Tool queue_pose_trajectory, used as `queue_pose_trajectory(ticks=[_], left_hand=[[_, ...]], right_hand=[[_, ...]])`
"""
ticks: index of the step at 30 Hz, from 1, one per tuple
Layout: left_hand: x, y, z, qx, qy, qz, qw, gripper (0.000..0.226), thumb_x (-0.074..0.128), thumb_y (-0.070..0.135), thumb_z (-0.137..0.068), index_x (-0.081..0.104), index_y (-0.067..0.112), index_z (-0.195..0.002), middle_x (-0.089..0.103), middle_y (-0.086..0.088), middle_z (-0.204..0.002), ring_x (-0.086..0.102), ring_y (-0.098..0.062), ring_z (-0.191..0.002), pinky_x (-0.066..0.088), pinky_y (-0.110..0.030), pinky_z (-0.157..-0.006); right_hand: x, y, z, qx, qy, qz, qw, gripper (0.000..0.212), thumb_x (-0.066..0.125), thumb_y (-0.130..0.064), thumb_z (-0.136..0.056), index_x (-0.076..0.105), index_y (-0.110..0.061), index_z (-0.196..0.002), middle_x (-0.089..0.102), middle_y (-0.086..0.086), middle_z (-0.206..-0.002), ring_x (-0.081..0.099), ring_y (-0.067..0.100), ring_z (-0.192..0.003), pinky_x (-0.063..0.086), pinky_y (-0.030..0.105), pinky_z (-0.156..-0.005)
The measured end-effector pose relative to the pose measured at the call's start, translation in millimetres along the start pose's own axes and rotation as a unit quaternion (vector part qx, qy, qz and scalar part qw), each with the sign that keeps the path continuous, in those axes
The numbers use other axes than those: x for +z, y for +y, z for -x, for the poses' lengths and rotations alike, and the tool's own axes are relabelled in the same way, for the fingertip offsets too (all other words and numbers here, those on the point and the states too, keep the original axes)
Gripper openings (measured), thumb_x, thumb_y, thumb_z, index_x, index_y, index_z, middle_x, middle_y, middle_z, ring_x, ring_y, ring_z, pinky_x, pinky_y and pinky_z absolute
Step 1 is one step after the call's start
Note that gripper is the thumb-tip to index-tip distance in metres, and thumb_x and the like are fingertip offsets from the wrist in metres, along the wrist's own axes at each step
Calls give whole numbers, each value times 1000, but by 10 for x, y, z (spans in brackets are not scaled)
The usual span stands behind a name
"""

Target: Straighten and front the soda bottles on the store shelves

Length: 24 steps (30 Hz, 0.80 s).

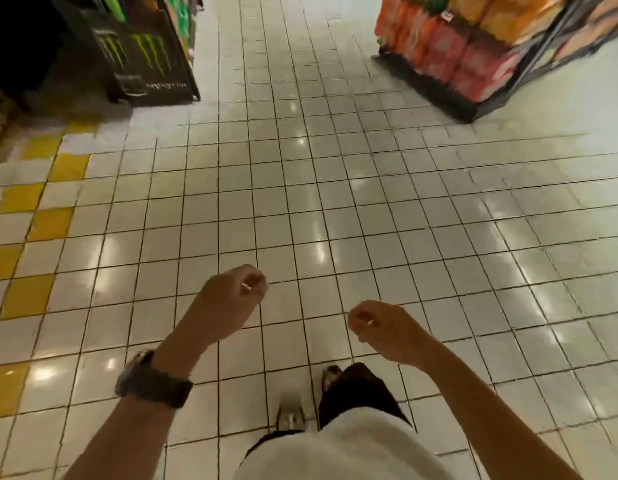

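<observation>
Above the white shirt point(335, 448), left hand point(231, 299) and right hand point(380, 327) hang loosely curled, holding nothing. The soda bottles point(435, 46) stand at one o'clock, well apart; probably heavy and slick, best gripped round the body.

Soda bottles point(439, 53): upper right of view, packed tight on a black shelf unit point(480, 107) that stands low on the floor. Left rows orange, lower middle rows red-pink. Upper right rows, the yellow-orange bottles point(501, 19), sit a tier higher. All appear upright and shoulder to shoulder, filling the shelf out to its front edge. A small white tag point(446, 16) sits among the upper rows. Heavy blur: labels, caps and tilt of single bottles unreadable.
</observation>
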<state>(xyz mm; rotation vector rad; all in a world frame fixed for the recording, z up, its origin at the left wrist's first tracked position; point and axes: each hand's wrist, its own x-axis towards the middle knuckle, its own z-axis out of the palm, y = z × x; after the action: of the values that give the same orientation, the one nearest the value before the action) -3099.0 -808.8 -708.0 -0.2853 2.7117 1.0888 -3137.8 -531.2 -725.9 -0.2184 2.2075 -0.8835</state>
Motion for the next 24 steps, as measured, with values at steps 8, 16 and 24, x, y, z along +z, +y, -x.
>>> queue_pose_trajectory(ticks=[8, 16, 24], left_hand=[[9, 83, -2452, -1, -59, 6, 998, 16, 55, 37, -94, 61, 29, -107, 61, 23, -91, 58, 5, -83, 42, -12, -66], [-656, -165, -3950, -135, -50, 8, 989, 3, 56, 32, -94, 58, 34, -94, 65, 15, -88, 61, -2, -82, 46, -11, -68], [-1594, -337, -5944, -211, 52, 201, 955, 8, 60, 26, -93, 68, 26, -94, 73, 4, -85, 69, -10, -76, 54, -25, -69]], right_hand=[[-1053, -132, -1966, 29, 6, -39, 999, 18, 55, -36, -92, 63, -21, -98, 67, -1, -97, 64, 16, -89, 54, 38, -85], [-2552, -944, -4001, 3, -68, 120, 990, 24, 51, -40, -94, 59, -20, -104, 61, -4, -98, 59, 12, -91, 43, 24, -77], [-3689, -2348, -5948, -111, 64, -67, 989, 16, 57, -27, -93, 60, -25, -109, 66, -10, -93, 68, 9, -76, 53, 27, -73]])
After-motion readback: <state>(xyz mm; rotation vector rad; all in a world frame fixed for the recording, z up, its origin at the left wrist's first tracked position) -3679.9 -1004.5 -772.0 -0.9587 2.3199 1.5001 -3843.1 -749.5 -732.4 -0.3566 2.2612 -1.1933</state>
